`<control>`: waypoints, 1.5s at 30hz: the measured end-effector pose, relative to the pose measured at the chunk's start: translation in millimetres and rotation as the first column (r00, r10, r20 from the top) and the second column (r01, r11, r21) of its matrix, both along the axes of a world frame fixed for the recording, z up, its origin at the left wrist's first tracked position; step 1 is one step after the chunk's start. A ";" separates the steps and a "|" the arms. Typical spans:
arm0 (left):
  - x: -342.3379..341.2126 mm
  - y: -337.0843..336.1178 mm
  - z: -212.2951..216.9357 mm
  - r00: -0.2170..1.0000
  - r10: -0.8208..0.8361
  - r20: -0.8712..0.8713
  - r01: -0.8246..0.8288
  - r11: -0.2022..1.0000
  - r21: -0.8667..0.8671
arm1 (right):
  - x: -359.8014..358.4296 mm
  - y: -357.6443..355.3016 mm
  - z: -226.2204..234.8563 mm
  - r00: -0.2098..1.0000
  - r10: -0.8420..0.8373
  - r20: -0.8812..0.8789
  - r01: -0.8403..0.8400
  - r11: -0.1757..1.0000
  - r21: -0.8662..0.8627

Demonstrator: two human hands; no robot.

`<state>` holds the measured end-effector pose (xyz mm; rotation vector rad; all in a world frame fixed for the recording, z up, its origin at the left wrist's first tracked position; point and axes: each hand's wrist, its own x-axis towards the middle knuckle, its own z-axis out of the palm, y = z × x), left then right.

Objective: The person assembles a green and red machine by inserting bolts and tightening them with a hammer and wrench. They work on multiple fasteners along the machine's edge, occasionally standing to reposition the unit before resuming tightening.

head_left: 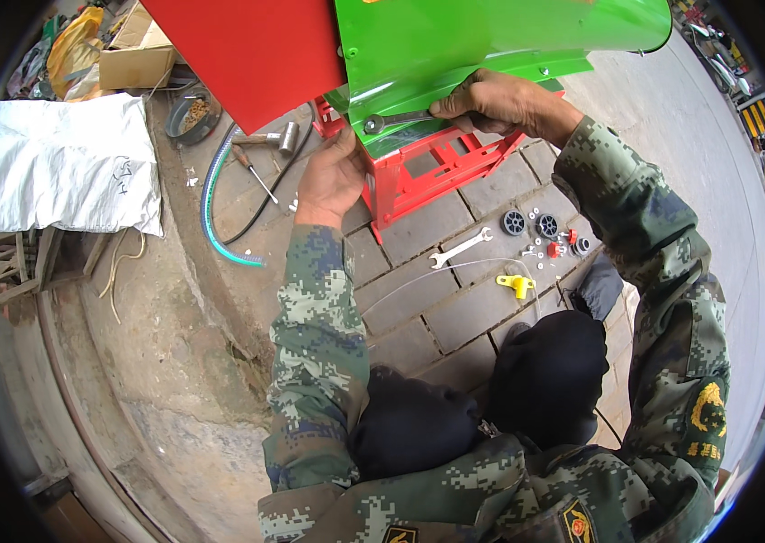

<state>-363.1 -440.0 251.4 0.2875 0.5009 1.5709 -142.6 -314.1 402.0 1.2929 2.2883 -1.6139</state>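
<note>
Paved brick ground (419,317), white sack (61,163) and cardboard box (133,54) upper left. Right hand (491,101) clamped on wrench (396,120) against green panel (455,45); left hand (333,176) pressed flat, fingers together, underneath.

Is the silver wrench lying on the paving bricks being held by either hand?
No, the silver wrench lies alone on the bricks; both hands are up at the green panel.

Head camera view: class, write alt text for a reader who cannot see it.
A person in camouflage sleeves works on a green and red machine: the right hand holds a wrench on a bolt in the green panel, and the left hand steadies the red frame. A spare wrench and small wheels lie on the paving bricks.
</note>
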 end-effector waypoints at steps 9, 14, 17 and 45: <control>-1.6 -0.8 -1.1 0.997 -0.067 -0.040 0.067 0.998 0.009 | -55.1 -177.0 -41.5 0.756 -0.581 -0.302 0.301 0.718 -0.628; -1.5 -3.9 5.4 0.986 -0.166 -0.029 0.167 0.986 0.021 | -88.2 -182.3 -44.1 0.736 -0.607 -0.299 0.212 0.627 -0.750; -0.1 -0.4 2.3 0.996 -0.071 -0.052 0.072 0.997 0.018 | -41.2 -160.1 -22.8 0.934 -0.289 -0.209 0.127 0.818 -0.561; 2.0 -2.5 10.3 0.999 -0.031 0.034 0.030 0.999 0.040 | 2.7 7.8 -1.8 0.991 -0.133 -0.010 0.132 0.965 0.226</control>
